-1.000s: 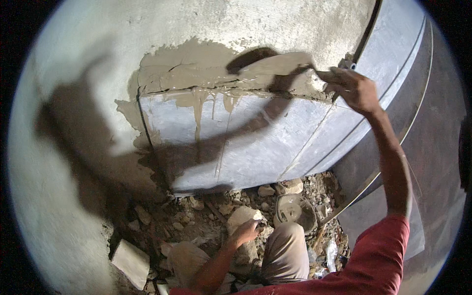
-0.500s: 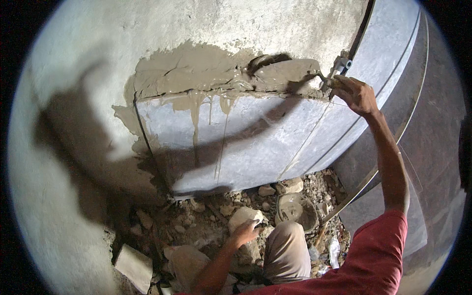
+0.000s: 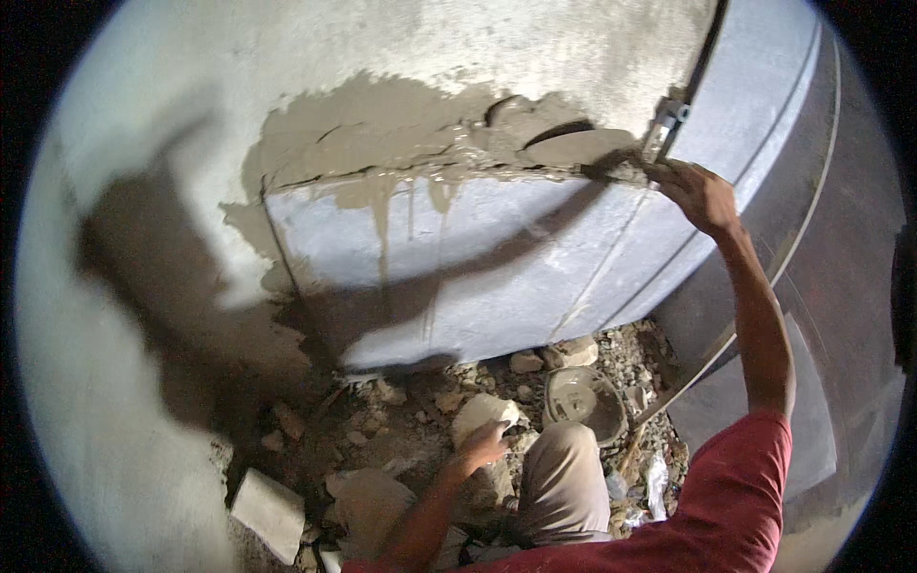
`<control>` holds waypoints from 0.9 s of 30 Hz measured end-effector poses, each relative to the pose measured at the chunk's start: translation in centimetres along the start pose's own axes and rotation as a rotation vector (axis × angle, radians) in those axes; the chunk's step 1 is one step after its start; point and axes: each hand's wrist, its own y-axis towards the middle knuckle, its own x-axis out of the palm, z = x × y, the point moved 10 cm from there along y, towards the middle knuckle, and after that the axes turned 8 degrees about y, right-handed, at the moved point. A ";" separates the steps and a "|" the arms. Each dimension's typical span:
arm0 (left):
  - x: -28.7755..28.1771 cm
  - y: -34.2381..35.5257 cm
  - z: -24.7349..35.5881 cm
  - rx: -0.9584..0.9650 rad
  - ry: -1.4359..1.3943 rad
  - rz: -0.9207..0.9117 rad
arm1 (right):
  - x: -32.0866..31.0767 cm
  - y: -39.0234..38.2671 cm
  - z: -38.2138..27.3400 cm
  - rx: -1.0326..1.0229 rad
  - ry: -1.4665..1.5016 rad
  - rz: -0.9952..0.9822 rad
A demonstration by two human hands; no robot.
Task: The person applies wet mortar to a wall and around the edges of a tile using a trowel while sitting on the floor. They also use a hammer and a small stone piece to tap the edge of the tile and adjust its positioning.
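Along the upper edge of a smooth blue-grey panel (image 3: 497, 205), in the head view, a thick band of wet grey-brown mortar (image 3: 382, 119) is seen lying against a rough pale plastered wall (image 3: 382, 43). At its right end a mortar-coated trowel (image 3: 587, 148) is gripped by the right hand (image 3: 702, 196), the fingers being closed around its mostly hidden handle. Well apart from it, the left hand (image 3: 484, 444) is held low beside a pale rough stone (image 3: 478, 417); whether the stone is touched or grasped cannot be told. The step in hand is judged to be the spreading of mortar along the edge; for the next move, a flat blade and steady pressure seem to be needed.

Close to the trowel, a grey cylindrical fitting (image 3: 671, 113) is passed narrowly and may limit its swing. Part of the panel is darkened by the arm's shadow (image 3: 501, 250) and streaked with drips. Below, a round dark bucket (image 3: 609, 416) is surrounded by loose brown rubble (image 3: 373, 420), and a pale rectangular block (image 3: 269, 514) is seen lying at lower left.
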 end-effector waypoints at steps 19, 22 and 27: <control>0.4 -1.3 2.1 0.332 0.111 0.300 | 35.6 -20.2 -21.9 0.119 0.619 -0.398; -1.4 -2.2 -0.8 0.284 0.113 0.391 | 30.9 -15.4 -24.2 0.120 0.672 -0.353; 0.7 0.1 -0.8 0.214 0.209 0.237 | 20.1 -8.2 -21.1 0.160 0.719 -0.048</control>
